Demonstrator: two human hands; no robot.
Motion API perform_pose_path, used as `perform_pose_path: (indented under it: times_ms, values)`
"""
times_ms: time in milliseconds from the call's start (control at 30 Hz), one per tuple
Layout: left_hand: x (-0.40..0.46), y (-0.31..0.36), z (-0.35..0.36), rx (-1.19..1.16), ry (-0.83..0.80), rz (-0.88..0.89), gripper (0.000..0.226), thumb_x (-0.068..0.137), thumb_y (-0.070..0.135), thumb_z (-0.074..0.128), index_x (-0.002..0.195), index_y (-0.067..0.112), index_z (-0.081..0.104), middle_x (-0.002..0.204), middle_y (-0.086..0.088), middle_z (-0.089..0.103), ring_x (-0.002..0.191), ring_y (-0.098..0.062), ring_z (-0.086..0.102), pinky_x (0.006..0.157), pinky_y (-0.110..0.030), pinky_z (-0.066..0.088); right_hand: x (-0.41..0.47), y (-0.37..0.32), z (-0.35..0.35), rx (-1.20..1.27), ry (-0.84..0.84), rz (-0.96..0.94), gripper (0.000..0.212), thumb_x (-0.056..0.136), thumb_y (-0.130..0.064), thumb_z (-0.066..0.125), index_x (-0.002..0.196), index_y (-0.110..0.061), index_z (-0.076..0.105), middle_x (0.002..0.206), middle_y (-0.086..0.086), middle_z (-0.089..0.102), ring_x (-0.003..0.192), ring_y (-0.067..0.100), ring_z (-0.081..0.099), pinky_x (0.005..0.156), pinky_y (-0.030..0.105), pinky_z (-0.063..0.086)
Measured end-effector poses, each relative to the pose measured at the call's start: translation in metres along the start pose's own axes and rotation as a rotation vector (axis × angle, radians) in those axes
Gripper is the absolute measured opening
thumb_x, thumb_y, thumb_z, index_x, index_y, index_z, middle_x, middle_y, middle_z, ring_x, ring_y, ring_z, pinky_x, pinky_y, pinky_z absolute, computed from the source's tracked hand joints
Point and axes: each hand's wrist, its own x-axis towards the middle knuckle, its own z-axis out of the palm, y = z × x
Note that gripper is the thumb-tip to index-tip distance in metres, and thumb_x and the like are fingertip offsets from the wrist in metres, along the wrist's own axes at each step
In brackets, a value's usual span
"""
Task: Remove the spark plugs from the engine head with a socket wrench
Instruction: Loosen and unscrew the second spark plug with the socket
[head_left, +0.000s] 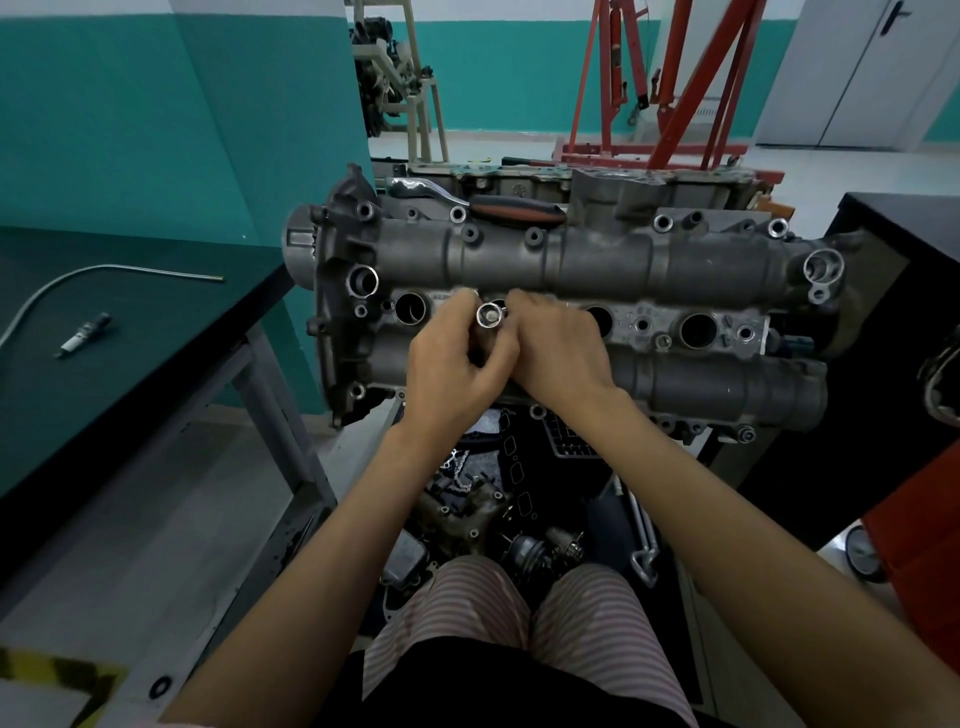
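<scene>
The grey engine head lies across the middle of the view with a row of round plug wells along its centre. Over the second well from the left, my left hand grips a chrome spark plug socket, open end facing up toward me. My right hand pinches the socket's rim from the right. Inside the socket a pale round tip shows. The ratchet wrench with its red and black handle lies on the far edge of the head. One spark plug lies on the dark bench at left.
A dark green bench stands to the left with a thin bent metal tube on it. Loose engine parts fill the tray under the head. A red engine crane stands behind, and a black cabinet to the right.
</scene>
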Motion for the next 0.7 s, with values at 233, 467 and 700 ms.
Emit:
perform_pose_path:
  times_ms: [233,467,700]
  values:
    - [0.0025,0.0005,0.0027,0.032,0.026,-0.026,0.043,0.088,0.024,0.056,0.061,0.025,0.022,0.053,0.01,0.027,0.052,-0.012,0.027,0.049,-0.028,0.026,-0.0013,-0.0002,-0.0012,-0.002,0.005,0.001,0.025,0.087,-0.037,0.045,0.09,-0.013,0.052,0.085,0.008,0.065,0.077,0.03,0.062,0.055,0.029,0.026]
    - [-0.0016,0.0007,0.0,-0.048,-0.023,-0.086,0.012,0.083,0.015,0.048,0.076,0.009,0.041,0.062,0.006,0.041,0.055,-0.009,0.036,0.053,-0.021,0.032,-0.0013,0.0005,0.0,-0.013,0.009,-0.015,0.025,0.092,-0.031,0.043,0.098,-0.008,0.046,0.092,0.012,0.062,0.077,0.032,0.061,0.053,0.031,0.025]
    - [0.0,0.0034,-0.003,-0.015,-0.036,-0.013,0.027,0.08,0.021,0.041,0.069,-0.004,0.044,0.061,-0.012,0.045,0.055,-0.024,0.039,0.052,-0.039,0.035,-0.0003,0.0007,-0.0008,-0.026,-0.006,0.012,0.026,0.087,-0.035,0.046,0.093,-0.011,0.051,0.086,0.011,0.065,0.078,0.032,0.061,0.055,0.03,0.025]
